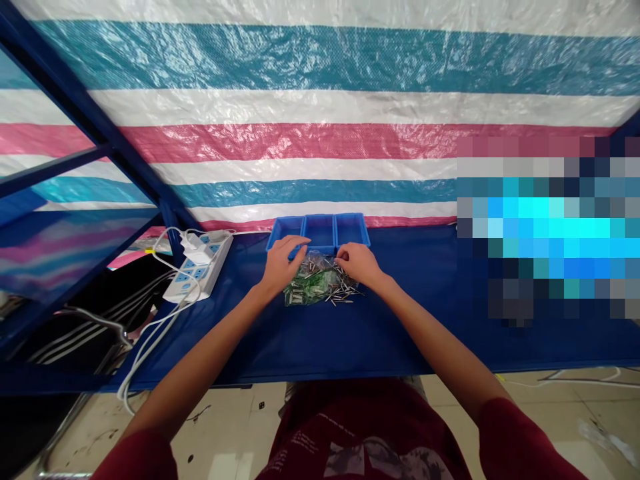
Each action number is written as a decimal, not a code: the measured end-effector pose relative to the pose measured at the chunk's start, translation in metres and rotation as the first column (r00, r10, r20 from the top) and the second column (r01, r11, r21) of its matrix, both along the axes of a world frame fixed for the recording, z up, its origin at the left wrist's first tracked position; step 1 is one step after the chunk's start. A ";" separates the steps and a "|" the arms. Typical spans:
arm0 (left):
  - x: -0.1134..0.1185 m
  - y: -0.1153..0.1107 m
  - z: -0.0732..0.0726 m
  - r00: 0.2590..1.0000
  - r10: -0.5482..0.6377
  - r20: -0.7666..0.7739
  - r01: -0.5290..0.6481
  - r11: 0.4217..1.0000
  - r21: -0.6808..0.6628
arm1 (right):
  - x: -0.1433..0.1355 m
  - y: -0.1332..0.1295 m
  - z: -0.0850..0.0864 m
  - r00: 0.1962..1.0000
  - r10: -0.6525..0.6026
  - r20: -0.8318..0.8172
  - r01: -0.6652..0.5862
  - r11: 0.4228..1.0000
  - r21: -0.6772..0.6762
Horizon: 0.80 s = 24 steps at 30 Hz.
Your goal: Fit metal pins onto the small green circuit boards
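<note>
My left hand (283, 264) reaches over the left side of a pile, its thumb and fingers apart with nothing visible between them. Under and beside it lie a crumpled green plastic bag (311, 288) and a clear plastic bag (314, 259), with small metal pieces in or on them. At the pile's right edge, my right hand (361, 263) has curled fingers closed in a pinch; whatever they hold is hidden. Loose thin metal pins (345, 291), like nails or rivets, spread just below it. Right behind both hands sits a blue three-compartment tray (320, 249).
A white power strip (216, 267) with a plugged-in adapter and trailing cables stands at the left of the blue tabletop (410, 320). Blue metal frame bars (135, 167) rise at the left. A striped plastic sheet (310, 147) hangs behind. Pixelation hides the right side.
</note>
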State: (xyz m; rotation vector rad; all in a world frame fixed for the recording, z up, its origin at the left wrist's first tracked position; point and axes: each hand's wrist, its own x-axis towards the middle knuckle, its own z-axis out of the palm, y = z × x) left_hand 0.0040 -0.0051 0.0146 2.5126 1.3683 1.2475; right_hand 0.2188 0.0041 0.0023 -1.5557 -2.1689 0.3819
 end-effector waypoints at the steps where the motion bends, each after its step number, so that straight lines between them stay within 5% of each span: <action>1: 0.005 0.001 0.002 1.000 0.015 0.017 -0.015 1.000 0.002 | -0.002 0.002 0.002 1.000 -0.004 0.010 0.005 0.999 -0.033; 15: 0.004 -0.001 -0.019 0.998 0.064 0.004 -0.064 0.998 0.000 | -0.025 0.005 -0.007 0.998 -0.068 0.005 0.068 0.994 -0.081; 19: 0.002 -0.001 -0.020 0.999 0.051 0.019 -0.051 0.999 0.005 | -0.019 0.003 -0.003 0.987 -0.089 -0.133 0.087 0.996 -0.024; 24: 0.001 -0.003 -0.019 1.000 0.001 0.007 -0.001 1.000 0.000 | -0.010 -0.002 -0.009 0.914 0.041 -0.404 -0.019 0.998 0.060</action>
